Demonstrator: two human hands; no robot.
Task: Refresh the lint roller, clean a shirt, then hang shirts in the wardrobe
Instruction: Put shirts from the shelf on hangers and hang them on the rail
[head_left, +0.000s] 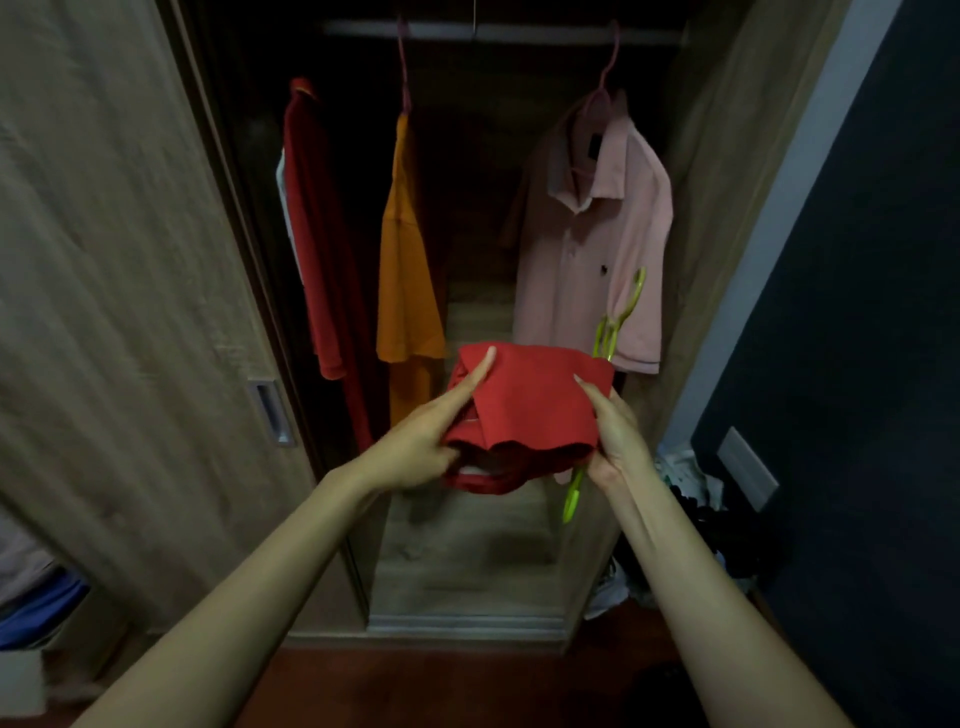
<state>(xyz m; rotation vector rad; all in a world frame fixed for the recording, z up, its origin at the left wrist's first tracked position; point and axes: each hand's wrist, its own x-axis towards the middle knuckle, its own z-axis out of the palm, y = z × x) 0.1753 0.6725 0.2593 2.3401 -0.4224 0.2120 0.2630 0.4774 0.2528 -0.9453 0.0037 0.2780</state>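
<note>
A bunched red shirt (530, 410) is held in front of the open wardrobe. My left hand (421, 441) grips its left side, index finger stretched along the top. My right hand (615, 431) holds its right side together with a lime-green hanger (618, 322), whose hook sticks up behind the shirt and whose lower end pokes out below my palm. Inside, a dark red shirt (317, 234), an orange shirt (405, 270) and a pink polo shirt (592, 234) hang from the rail (519, 31). No lint roller is in sight.
The sliding wardrobe door (130, 260) with a recessed handle (272, 413) stands at the left. A dark wall (857, 312) with a switch plate (748, 467) is at the right. Bags and clutter (696, 499) lie on the floor beside it. Folded blue cloth (36, 608) shows at far left.
</note>
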